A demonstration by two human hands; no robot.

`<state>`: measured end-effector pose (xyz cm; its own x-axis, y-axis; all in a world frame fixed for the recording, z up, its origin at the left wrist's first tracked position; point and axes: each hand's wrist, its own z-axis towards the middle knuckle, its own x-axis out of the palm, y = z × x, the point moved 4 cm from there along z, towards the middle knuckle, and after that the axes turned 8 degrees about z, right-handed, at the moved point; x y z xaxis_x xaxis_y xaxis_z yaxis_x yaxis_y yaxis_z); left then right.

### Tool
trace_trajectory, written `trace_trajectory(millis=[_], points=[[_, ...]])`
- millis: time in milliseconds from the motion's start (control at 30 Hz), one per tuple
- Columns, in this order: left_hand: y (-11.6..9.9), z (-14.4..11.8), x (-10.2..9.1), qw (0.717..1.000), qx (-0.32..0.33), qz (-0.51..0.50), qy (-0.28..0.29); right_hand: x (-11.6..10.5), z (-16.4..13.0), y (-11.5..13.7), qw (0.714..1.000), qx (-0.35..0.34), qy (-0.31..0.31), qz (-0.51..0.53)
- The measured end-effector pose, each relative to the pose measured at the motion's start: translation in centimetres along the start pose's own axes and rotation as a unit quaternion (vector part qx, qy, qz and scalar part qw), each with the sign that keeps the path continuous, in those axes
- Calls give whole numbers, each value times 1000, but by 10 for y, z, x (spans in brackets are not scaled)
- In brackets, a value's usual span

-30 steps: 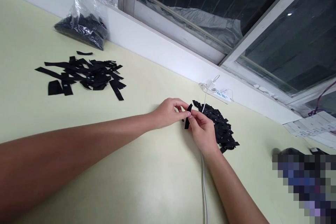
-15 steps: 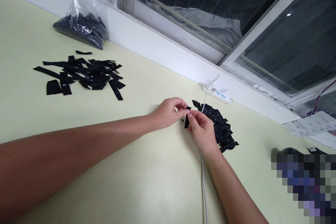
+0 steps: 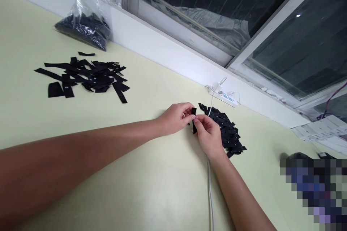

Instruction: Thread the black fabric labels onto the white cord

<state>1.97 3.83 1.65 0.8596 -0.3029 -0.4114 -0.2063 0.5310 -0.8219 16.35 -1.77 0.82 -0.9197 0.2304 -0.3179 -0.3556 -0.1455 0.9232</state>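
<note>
Between my two hands is a small black fabric strip (image 3: 194,111), held roughly upright over the table. My left hand (image 3: 179,117) pinches it from the left with thumb and fingertips. From the right, my right hand (image 3: 208,130) grips the same strip, its fingertips touching or almost touching the left thumb. The strip's lower end hangs below the fingers. Just left of it lies a tiny dark round piece (image 3: 188,124) on the table. Behind my right hand spreads a heap of black fabric strips (image 3: 230,133), partly covered by that hand.
Loose black strips (image 3: 94,75) lie scattered at the left. Behind them stands a clear plastic bag (image 3: 84,25) with dark pieces inside. A white power strip (image 3: 223,97) sits by the wall, and a cable (image 3: 209,191) runs under my right arm. A pixelated patch (image 3: 314,187) covers the lower right.
The black strip has turned slightly and more of its upper end shows above my fingertips. My hands have shifted only a little; the heaps are unchanged.
</note>
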Motion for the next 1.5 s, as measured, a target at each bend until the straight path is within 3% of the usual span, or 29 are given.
trace_trajectory(millis=[200,767,900,1033,1233,1333,1500], points=[[3,1,1,999,24,26,9,-3,0,-1,998,-22,-1,-65],[7,3,1,998,-19,-64,-9,-5,-1,4,993,-32,2,-116],[8,5,-5,994,-30,-88,-63,-4,-2,7,989,-58,12,-139],[13,8,-13,985,-47,-100,-135,4,-5,9,970,-108,82,-201],[17,9,-14,982,-58,-100,-146,10,-7,7,964,-116,123,-206],[18,9,-13,983,-59,-98,-144,3,-4,8,971,-115,93,-189],[18,7,-11,985,-56,-97,-131,-17,0,10,974,-100,-35,-198]])
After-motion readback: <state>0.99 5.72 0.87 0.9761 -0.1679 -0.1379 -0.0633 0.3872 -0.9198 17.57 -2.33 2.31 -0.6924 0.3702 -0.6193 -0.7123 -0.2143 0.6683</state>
